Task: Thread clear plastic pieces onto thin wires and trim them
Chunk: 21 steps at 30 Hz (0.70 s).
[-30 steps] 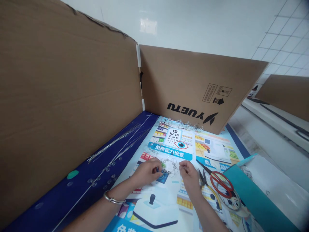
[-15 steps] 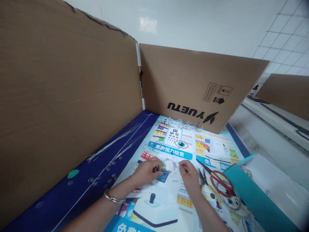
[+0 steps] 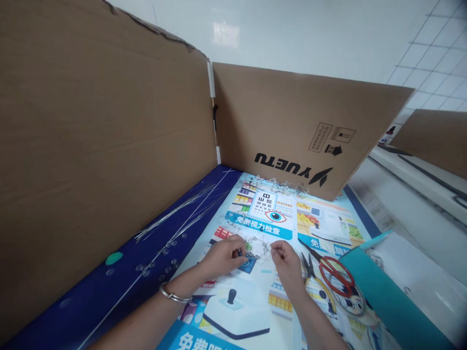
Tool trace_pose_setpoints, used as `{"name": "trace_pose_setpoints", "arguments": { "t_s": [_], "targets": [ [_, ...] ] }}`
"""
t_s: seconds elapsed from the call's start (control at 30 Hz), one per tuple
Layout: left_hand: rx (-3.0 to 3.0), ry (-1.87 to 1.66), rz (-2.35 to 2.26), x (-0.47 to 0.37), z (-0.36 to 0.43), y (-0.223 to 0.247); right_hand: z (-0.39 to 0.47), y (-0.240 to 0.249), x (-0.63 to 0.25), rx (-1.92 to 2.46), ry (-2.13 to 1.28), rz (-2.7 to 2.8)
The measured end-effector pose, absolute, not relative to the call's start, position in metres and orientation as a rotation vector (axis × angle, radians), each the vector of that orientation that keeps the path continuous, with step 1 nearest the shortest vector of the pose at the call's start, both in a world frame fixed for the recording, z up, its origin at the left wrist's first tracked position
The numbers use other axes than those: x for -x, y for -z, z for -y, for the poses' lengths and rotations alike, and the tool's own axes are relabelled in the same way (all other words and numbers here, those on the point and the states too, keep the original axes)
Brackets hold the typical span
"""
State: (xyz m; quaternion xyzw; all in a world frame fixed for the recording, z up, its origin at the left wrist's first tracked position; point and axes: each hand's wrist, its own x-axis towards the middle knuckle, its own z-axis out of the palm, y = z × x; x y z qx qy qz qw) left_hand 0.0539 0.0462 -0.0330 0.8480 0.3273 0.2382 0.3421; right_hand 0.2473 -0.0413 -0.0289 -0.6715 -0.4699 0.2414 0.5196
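Mid-bench (image 3: 95, 301), the wire loop (image 3: 265, 249) sits between left hand (image 3: 224, 256) and right hand (image 3: 286, 265) — fingers curled, can't tell if pinching it — pliers (image 3: 309, 269) toward the right edge, probably for quick reach.

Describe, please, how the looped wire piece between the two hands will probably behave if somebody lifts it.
The looped wire piece looks thin-stranded, so it may bend easily and change shape. Being mostly open loops, it is probably light. Its strands seem to overlap, so they could tangle.
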Motion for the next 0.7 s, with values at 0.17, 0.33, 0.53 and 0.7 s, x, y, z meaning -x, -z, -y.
{"name": "trace_pose_setpoints", "arguments": {
  "t_s": [0.17, 0.33, 0.53, 0.7],
  "targets": [
    [-2.198, -0.615, -0.847, -0.0539, -0.0464, 0.0346, 0.0411, 0.0296, -0.2473, 1.607, -0.557, 1.145],
    [-2.187, -0.608, -0.863, -0.0539, -0.0451, 0.0338, 0.0408, 0.0301, -0.2476, 1.611, -0.559, 1.155],
    [-2.152, -0.617, -0.892, -0.0534, -0.0434, 0.0302, 0.0386, 0.0343, -0.2482, 1.612, -0.548, 1.174],
    [-2.130, -0.667, -0.912, -0.0540, -0.0432, 0.0302, 0.0370, 0.0365, -0.2490, 1.627, -0.535, 1.194]
  ]
}}
